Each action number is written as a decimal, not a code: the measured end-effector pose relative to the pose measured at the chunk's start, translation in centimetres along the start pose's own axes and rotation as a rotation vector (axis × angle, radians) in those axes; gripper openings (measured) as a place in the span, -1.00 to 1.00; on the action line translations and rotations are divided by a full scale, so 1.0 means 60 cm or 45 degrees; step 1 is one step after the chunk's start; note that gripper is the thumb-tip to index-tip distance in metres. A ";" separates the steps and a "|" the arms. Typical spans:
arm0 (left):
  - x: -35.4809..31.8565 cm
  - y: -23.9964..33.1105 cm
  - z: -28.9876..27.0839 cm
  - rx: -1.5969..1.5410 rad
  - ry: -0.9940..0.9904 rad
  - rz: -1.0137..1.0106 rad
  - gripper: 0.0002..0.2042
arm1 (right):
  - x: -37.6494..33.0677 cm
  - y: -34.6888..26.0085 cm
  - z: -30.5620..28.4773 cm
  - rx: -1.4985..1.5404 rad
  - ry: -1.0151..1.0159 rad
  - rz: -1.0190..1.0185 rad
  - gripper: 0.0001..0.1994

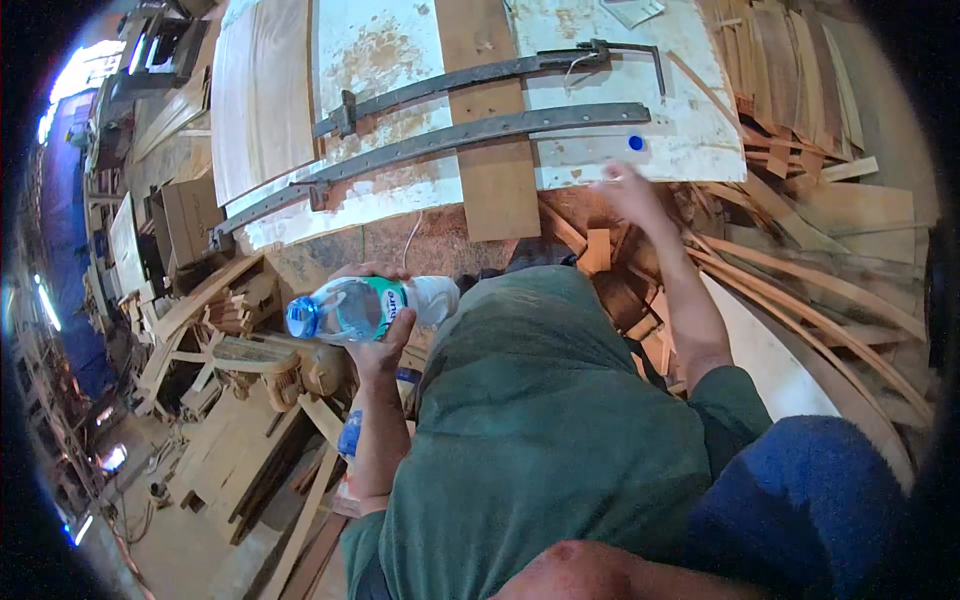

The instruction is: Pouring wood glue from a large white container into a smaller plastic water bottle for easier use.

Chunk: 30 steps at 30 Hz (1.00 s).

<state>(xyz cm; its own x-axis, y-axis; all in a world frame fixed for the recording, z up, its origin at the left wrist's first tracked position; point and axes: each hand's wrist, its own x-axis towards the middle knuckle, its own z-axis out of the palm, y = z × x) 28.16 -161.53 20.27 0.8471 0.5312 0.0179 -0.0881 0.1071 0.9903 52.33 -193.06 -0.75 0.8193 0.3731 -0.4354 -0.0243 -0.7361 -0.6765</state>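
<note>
My left hand [378, 352] is wrapped round a clear plastic bottle [352, 308] with a green label. The bottle lies tilted almost level, its blue top pointing left and its other end looking white. At the right, my right hand [632, 195] is over the front edge of the white-topped workbench [590, 150], slightly blurred. Its fingers look loosely apart, with nothing visible in them. Just beyond those fingers, a small blue bottle cap [636, 143] rests on the bench top.
Two long metal bar clamps [480, 132] cross the bench over a brown board [490, 110]. A pale wood panel [262, 95] covers its left part. Wood offcuts [600, 250] lie below the front edge, and curved strips [810, 300] lean at the right. A machine with a motor [270, 365] stands left.
</note>
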 end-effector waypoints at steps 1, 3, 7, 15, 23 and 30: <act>0.004 -0.002 0.000 0.032 -0.008 -0.004 -0.36 | 0.023 0.081 0.007 -0.084 0.326 -0.050 -0.50; 0.000 -0.002 -0.008 0.079 0.016 -0.005 -0.36 | 0.054 0.133 -0.006 -0.292 0.615 -0.275 -0.55; -0.018 0.005 -0.047 0.522 -0.008 -0.059 -0.39 | 0.103 0.163 -0.016 -0.321 0.574 -0.307 -0.55; -0.038 0.006 -0.084 0.756 0.093 -0.225 -0.59 | 0.090 0.078 0.001 -0.303 0.518 -0.049 -0.68; 0.001 0.021 -0.116 0.933 -0.166 -0.218 -0.44 | -0.095 -0.324 0.057 0.577 -0.366 -0.293 -0.76; 0.023 0.014 -0.180 0.864 -0.413 -0.148 -0.45 | -0.175 -0.457 0.135 0.890 -0.849 -0.342 -0.56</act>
<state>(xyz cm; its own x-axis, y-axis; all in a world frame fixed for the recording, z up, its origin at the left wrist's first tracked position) 23.58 -151.66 19.64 0.9522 0.2627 -0.1559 0.2636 -0.4487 0.8539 39.76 -172.23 17.58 0.3635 0.8762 -0.3165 -0.3922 -0.1642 -0.9051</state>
